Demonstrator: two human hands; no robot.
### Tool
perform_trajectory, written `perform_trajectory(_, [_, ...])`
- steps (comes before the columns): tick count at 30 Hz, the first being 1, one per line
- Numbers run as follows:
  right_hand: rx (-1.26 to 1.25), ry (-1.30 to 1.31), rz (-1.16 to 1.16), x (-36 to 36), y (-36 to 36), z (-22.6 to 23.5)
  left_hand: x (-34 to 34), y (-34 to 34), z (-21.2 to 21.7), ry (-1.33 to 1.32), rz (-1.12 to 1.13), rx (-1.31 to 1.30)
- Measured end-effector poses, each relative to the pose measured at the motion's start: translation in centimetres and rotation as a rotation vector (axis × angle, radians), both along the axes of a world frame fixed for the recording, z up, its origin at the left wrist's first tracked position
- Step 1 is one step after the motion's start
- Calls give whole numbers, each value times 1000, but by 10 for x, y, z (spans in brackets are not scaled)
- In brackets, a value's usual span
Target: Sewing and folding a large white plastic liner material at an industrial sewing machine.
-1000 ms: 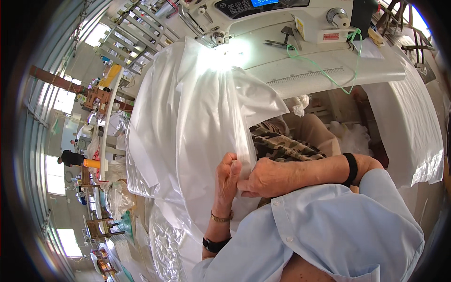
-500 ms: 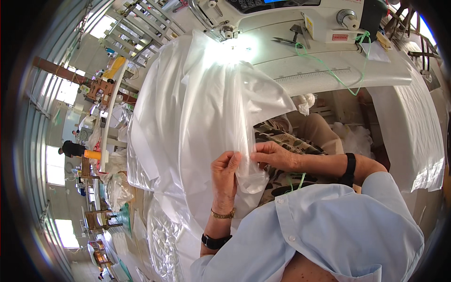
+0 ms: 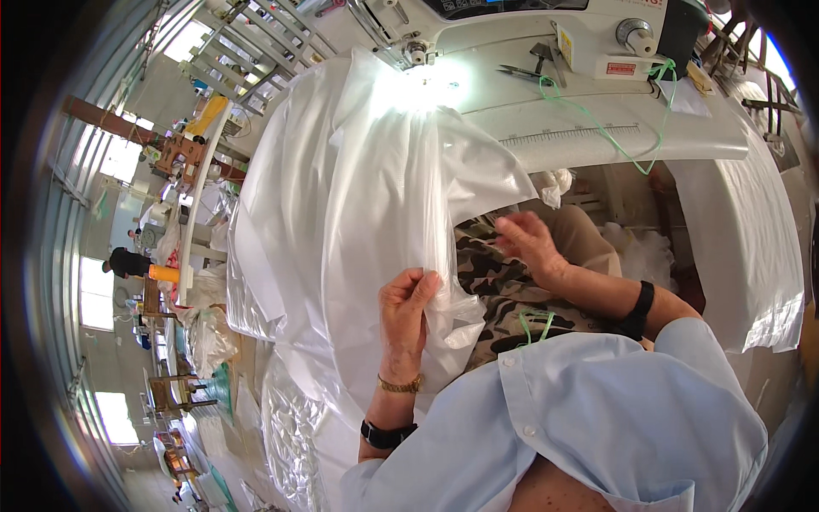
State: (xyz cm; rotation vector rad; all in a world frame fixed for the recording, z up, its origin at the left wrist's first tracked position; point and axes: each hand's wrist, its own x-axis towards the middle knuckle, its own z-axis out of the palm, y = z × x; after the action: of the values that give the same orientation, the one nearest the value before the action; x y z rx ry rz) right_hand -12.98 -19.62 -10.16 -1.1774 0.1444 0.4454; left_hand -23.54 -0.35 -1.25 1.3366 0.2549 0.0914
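Note:
A wide translucent white plastic sheet (image 3: pixel 375 196) hangs in folds from the sewing machine (image 3: pixel 520 43) toward me. Its far end lies under the machine's needle area, where a bright lamp glare hides detail. My left hand (image 3: pixel 403 311) pinches the gathered edge of the sheet between thumb and fingers, near its lower end. To the right of that edge, my right hand (image 3: pixel 531 247) is raised above my camouflage-patterned lap, apart from the sheet. Its fingers are loosely bent and slightly blurred, with nothing visible in them.
On the machine bed lie dark tweezers (image 3: pixel 520 72) and a loose green cord (image 3: pixel 601 132). Another white sheet (image 3: pixel 738 239) drapes over the right side. Crumpled clear plastic (image 3: pixel 294 427) lies at lower left. A person in dark clothes (image 3: pixel 130 262) is far left, among benches.
My right hand has let go of the sheet's edge and moved up and right. My left hand keeps its pinch, and the sheet's lower corner now hangs loose.

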Motion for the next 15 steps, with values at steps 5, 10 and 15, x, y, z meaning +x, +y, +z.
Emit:
perform_trajectory(5, [148,-271,-232,18,-9,0,7,-10,9,11,-102,-92])
perform_trajectory(10, [-533,-1075,-67,19,-19,46,17,-18,28,-15,-191,-142])
perform_trajectory(15, [-739,-1571,-14,20,0,96,21,-28,37,-38,-241,136])
